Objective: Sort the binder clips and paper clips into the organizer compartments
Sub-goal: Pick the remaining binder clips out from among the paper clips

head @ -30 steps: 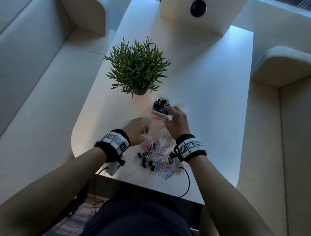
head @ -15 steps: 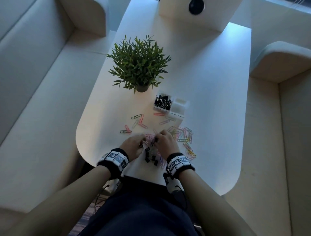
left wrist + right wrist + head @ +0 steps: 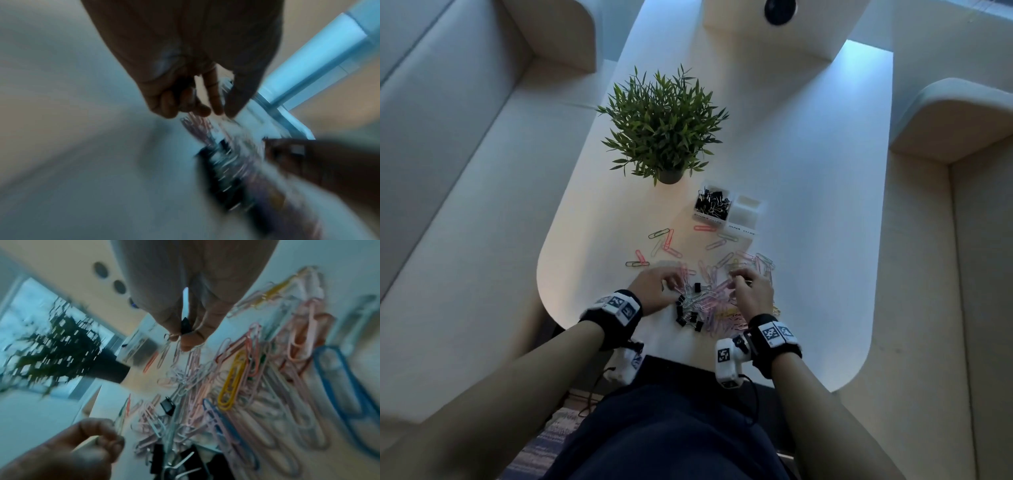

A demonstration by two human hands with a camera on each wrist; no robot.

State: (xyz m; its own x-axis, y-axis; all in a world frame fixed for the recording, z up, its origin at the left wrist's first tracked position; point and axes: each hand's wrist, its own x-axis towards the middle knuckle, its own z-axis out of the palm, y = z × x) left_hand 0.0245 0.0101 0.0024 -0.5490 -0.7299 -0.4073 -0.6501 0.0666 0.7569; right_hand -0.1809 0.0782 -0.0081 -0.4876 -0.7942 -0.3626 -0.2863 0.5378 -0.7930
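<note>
A left hand point(image 3: 185, 65) reaches down from the top of the frame, its fingers point(image 3: 216, 97) curled loosely toward the thumb just above a heap of clips point(image 3: 226, 154) on a pale surface point(image 3: 82, 162). Heavy motion blur smears the heap into streaks of pink, silver and black, so single clips cannot be told apart, and whether the grip holds anything cannot be told. To the right of the heap, the right hand point(image 3: 318, 162) enters from the frame's edge, dark and blurred, its fingertips touching the heap's side. Beyond the heap, a bright blue-white band point(image 3: 329, 48) runs diagonally behind the left hand.
</note>
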